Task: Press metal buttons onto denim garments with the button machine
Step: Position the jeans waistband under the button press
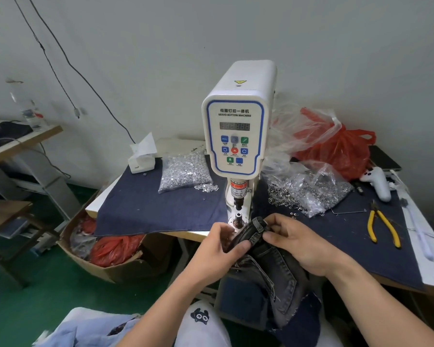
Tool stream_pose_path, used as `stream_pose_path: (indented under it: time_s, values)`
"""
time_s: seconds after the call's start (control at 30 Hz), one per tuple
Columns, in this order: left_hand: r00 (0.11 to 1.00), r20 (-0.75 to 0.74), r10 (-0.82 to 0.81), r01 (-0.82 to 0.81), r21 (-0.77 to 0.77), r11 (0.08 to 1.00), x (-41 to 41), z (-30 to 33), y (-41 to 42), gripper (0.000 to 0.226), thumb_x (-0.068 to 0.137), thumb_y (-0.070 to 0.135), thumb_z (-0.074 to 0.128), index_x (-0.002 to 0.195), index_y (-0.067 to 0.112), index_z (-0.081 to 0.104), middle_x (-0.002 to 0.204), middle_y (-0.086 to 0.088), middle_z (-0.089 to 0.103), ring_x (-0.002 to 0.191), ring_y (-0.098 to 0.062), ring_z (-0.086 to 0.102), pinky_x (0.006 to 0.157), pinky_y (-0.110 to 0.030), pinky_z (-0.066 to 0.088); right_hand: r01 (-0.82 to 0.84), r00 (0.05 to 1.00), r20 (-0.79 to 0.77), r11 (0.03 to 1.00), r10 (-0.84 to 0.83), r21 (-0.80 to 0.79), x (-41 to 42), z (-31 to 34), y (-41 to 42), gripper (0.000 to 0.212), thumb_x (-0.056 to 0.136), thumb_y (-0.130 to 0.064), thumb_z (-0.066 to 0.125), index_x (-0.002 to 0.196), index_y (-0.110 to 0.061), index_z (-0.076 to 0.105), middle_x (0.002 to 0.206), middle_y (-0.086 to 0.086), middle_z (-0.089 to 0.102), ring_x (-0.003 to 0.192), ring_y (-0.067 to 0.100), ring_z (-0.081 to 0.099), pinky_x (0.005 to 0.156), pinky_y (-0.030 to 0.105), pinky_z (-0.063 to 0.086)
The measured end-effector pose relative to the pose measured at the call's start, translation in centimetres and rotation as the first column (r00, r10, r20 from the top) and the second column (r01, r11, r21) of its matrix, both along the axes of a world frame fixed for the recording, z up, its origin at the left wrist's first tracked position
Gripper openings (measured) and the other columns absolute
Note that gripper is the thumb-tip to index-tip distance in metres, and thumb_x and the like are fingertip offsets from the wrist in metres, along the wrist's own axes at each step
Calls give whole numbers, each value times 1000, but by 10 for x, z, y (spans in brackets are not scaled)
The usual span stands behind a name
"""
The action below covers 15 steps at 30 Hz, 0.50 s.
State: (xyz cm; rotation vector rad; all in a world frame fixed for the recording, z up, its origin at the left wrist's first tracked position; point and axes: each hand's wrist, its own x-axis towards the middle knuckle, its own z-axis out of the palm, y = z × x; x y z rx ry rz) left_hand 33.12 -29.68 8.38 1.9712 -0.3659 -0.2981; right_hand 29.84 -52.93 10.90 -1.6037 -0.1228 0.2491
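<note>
A white servo button machine (237, 126) stands at the table's middle, its punch above a lower die (237, 219). Just in front of the die I hold a dark grey denim garment (271, 261) by its waistband; the rest hangs below the table edge. My left hand (217, 249) grips the waistband from the left, thumb on the fabric. My right hand (298, 242) pinches the waistband's belt-loop end from the right. A clear bag of silver button tops (184, 172) lies left of the machine, and a bag of ring-shaped button parts (308, 190) lies right.
Yellow-handled pliers (383, 226) and a white tool (377, 181) lie on the blue cloth at right, behind them a red plastic bag (341, 149). A tissue box (142, 157) sits back left. A cardboard box (115, 259) with red bags stands on the green floor.
</note>
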Motion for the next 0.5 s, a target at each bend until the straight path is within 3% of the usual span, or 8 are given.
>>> stream_pose_path:
  time_s: [0.03,0.1,0.17,0.23,0.33,0.4,0.5]
  values:
    - [996,-75,-40,40,-2,999,2,1,3,41,82,60,77,112,36,61,104,8,72,95,-8,70,90,-37,60,-23,1000,5,999,23,-23,0,1,-1,18,100,-2,59,118,-1,56,105,14,74,101,22,69,93,33,55]
    - [986,-89,-143,142,-22,990,5,5,5,25,85,46,81,109,44,71,104,11,76,97,-9,73,92,-35,60,-65,997,28,993,68,-102,-1,3,-3,22,99,3,59,120,-4,56,108,8,73,104,17,68,94,30,53]
    - [992,0,-124,124,-31,992,7,6,2,36,84,29,86,104,54,72,101,13,76,95,-8,73,90,-33,60,-86,994,50,969,100,-231,-1,7,-4,25,97,5,61,117,-10,58,106,-3,71,104,9,64,94,26,49]
    - [993,119,-19,19,-4,1000,8,4,-1,36,79,25,90,95,51,72,92,14,75,85,-5,70,81,-30,57,-71,994,58,936,97,-346,-1,12,-5,26,95,3,64,112,-16,59,101,-8,69,98,4,61,91,28,48]
    - [936,334,110,-119,7,993,3,2,-5,26,74,28,93,92,35,76,86,16,73,84,-4,67,74,-26,51,-88,992,29,830,124,-552,-3,26,-9,32,90,-22,76,112,-34,57,102,-6,69,90,6,62,91,36,50]
    - [890,429,153,-186,36,982,1,4,-6,27,74,33,93,93,29,75,86,16,71,86,-4,65,74,-22,49,-156,983,-26,755,182,-637,-5,38,-10,46,85,-49,78,122,-52,50,107,-12,68,92,3,63,86,28,51]
    - [847,521,101,-181,104,978,-2,10,-7,32,77,38,91,84,27,62,82,15,60,81,-2,55,66,-17,38,-139,968,9,572,249,-808,-2,48,-6,53,82,-78,58,130,-58,46,113,-18,57,111,5,47,95,27,39]
